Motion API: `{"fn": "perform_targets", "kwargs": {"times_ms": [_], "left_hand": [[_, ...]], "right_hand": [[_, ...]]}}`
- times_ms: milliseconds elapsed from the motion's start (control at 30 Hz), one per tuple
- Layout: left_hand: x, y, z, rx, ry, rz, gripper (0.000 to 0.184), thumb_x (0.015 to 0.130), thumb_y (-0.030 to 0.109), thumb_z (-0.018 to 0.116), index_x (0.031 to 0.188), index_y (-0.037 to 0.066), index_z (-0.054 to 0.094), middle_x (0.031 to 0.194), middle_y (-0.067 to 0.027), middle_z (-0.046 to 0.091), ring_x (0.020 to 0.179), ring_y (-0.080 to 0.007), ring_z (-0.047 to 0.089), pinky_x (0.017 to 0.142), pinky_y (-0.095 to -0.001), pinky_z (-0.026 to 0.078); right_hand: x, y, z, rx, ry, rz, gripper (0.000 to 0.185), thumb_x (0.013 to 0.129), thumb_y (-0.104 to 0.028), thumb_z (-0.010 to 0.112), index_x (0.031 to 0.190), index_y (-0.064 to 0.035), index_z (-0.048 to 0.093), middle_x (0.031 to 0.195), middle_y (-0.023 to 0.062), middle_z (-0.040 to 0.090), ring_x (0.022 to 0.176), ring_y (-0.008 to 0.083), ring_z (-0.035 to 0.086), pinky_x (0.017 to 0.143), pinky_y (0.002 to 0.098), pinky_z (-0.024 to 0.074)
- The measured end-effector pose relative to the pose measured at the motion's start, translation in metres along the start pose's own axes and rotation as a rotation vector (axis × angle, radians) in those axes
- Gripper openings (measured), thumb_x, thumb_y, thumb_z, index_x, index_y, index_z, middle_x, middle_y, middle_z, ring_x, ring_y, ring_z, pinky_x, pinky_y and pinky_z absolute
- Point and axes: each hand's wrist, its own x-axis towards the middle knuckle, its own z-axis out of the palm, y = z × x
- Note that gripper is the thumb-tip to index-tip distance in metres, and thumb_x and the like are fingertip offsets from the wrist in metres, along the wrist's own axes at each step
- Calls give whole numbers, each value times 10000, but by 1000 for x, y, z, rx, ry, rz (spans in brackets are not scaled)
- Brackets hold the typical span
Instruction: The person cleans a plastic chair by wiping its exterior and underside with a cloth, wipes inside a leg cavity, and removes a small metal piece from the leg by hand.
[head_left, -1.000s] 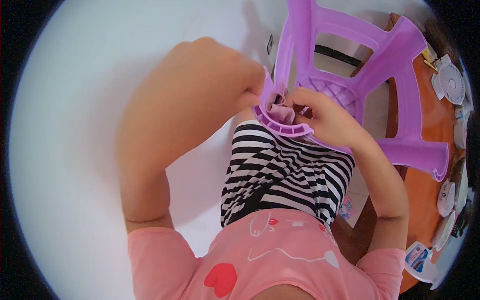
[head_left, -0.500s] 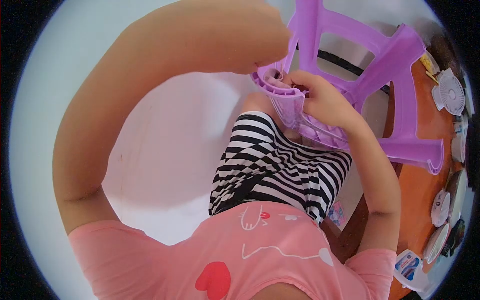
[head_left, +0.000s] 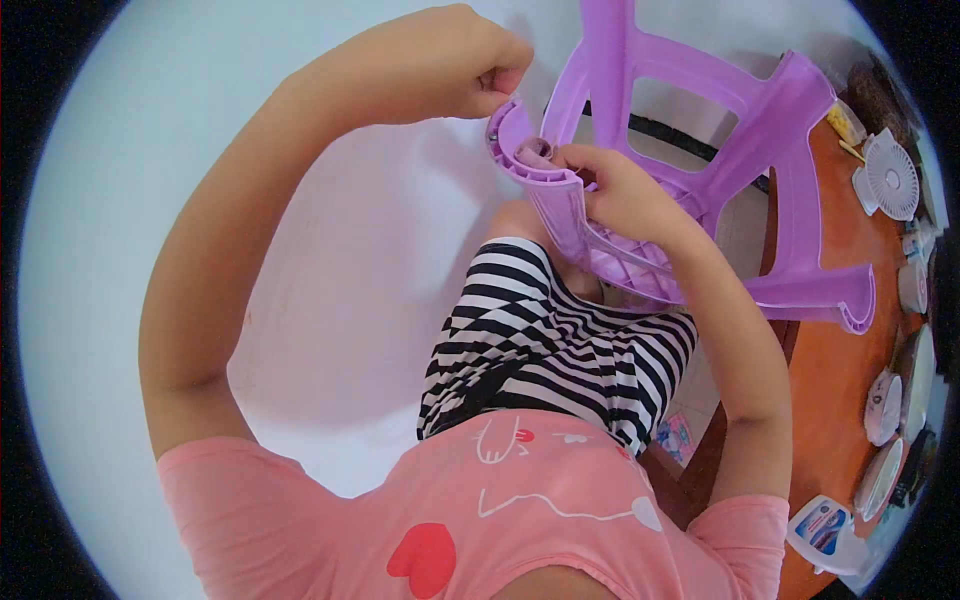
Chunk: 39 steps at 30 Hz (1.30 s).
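Observation:
An upturned purple plastic stool (head_left: 710, 165) lies over my lap, one hollow leg toward me. Inside that leg's open end is a small rolled pinkish cloth (head_left: 533, 152). My right hand (head_left: 625, 195) is closed at the leg's edge, its fingertips on the cloth; the thumb is partly hidden. Raised just above and left of the leg's rim, my left hand (head_left: 500, 75) has its fingers pinched together. Whatever it may hold is too small to make out.
On the right, a brown table (head_left: 840, 240) bears a small white fan (head_left: 888, 175), a white bottle with a blue label (head_left: 825, 527) and several dishes. A pale wall (head_left: 90, 250) is on the left. Striped shorts (head_left: 560, 350) cover my lap.
My left hand first swung up and outward from the leg's rim, then came back a little lower and nearer. The leg end has shifted up and left, with my right hand still at it.

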Motion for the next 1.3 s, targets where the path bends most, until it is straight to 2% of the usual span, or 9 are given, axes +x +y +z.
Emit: {"fn": "perform_targets", "kwargs": {"times_ms": [200,300,367,600,667,800,867,1167,1300], "left_hand": [[-3,-7,9,-79,-70,58,163,778,177,587,735,20,575,675,-144,606,625,-285,572,572,-349,437],[-6,-8,25,50,174,145,56,718,113,625,728,61,641,671,-119,612,613,-297,583,579,-367,461],[-8,-7,28,179,180,182,78,731,124,624,761,58,652,708,-121,625,636,-295,592,606,-370,471],[-8,-7,36,245,179,108,77,720,118,621,744,46,633,676,-121,610,628,-301,585,614,-379,473],[-7,-7,37,207,182,122,75,712,114,618,739,44,625,665,-127,600,616,-304,581,600,-379,473],[-8,-9,44,159,219,123,70,693,99,624,720,38,605,655,-128,595,599,-304,575,570,-373,465],[-11,-7,46,71,264,87,80,681,88,633,705,34,579,637,-125,588,578,-300,569,544,-362,456],[-13,-18,67,-76,529,-8,107,722,82,641,723,16,556,634,-109,601,557,-230,588,544,-304,466],[-14,-23,63,-251,425,-27,84,763,78,630,783,8,586,662,-105,608,591,-172,591,574,-280,471]], "right_hand": [[0,-4,-2,43,-62,56,257,713,69,538,962,11,568,900,37,587,883,119,532,817,265,415],[0,-3,3,68,-27,34,257,715,63,543,965,7,568,884,36,592,873,123,540,816,263,416],[0,-1,3,9,30,-39,176,732,6,538,906,8,565,747,85,573,716,139,540,671,281,448],[0,-8,2,-27,-21,47,218,728,19,566,945,-2,561,846,33,584,823,121,533,780,260,422],[-1,-2,5,-27,55,-50,218,728,0,526,941,2,577,825,145,610,772,226,584,712,317,456],[-3,-3,8,-10,61,-59,229,730,-2,526,953,-4,578,837,155,610,782,243,585,717,325,456],[-5,-14,6,-66,27,69,220,737,42,540,953,1,555,844,51,576,838,118,528,777,257,421],[1,-3,5,-36,-16,67,243,737,47,542,975,1,562,859,48,573,826,123,516,761,250,411],[-4,-5,4,-71,0,48,231,738,45,551,964,3,568,858,31,568,826,108,504,762,249,409]]}}
